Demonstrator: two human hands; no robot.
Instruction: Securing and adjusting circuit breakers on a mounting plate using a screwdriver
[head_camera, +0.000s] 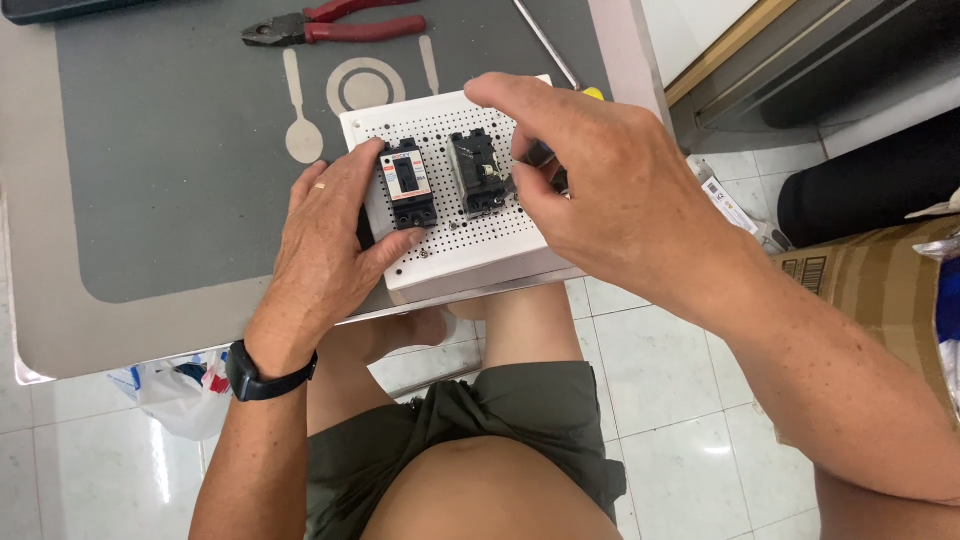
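Note:
A white perforated board (462, 250) lies at the table's near edge with two black circuit breakers on it. My left hand (325, 240) grips the board's left side, thumb and fingers pressed against the left breaker (407, 184). My right hand (600, 180) hovers over the board's right part, fingers pinched on a dark tool handle (538, 155) beside the right breaker (478, 172). The tool's tip is hidden by my fingers.
Red-handled pliers (330, 27) lie at the table's far side. A thin metal rod (545, 42) with a yellow end runs behind the board. A cardboard box (865, 285) stands on the tiled floor at right, a plastic bag (175, 390) under the table at left.

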